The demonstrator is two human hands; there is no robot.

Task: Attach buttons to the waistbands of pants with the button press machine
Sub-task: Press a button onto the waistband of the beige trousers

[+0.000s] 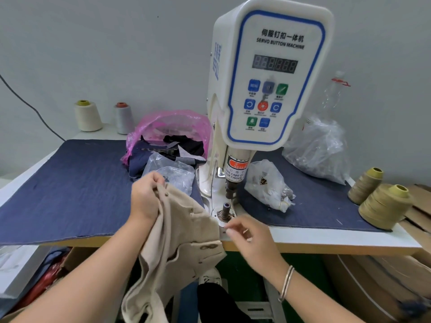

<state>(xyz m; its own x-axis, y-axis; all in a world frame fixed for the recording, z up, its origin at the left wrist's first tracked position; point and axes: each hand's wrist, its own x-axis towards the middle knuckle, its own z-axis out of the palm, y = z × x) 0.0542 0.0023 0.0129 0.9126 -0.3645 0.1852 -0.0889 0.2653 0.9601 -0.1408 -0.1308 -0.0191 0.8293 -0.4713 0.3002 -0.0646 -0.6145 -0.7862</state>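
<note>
The white servo button machine (pixel 270 73) stands at the table's middle, its dark punch (pixel 231 190) raised above the lower die post (pixel 226 207). Beige pants (pixel 182 231) hang over the table's front edge, left of the die. My left hand (pixel 145 197) grips the waistband's upper end, where a small button (pixel 166 194) shows. My right hand (pixel 250 236) hovers just in front of the die with thumb and forefinger pinched together; what they pinch is too blurred to tell.
Blue denim cloth (pixel 70 187) covers the table. Clear bags of buttons (pixel 268 183) (pixel 319 150) lie right of the machine, a pink bag of scraps (pixel 172 134) behind left. Thread cones (pixel 384 206) (pixel 88 115) stand at both ends. Cardboard boxes (pixel 382 283) sit below right.
</note>
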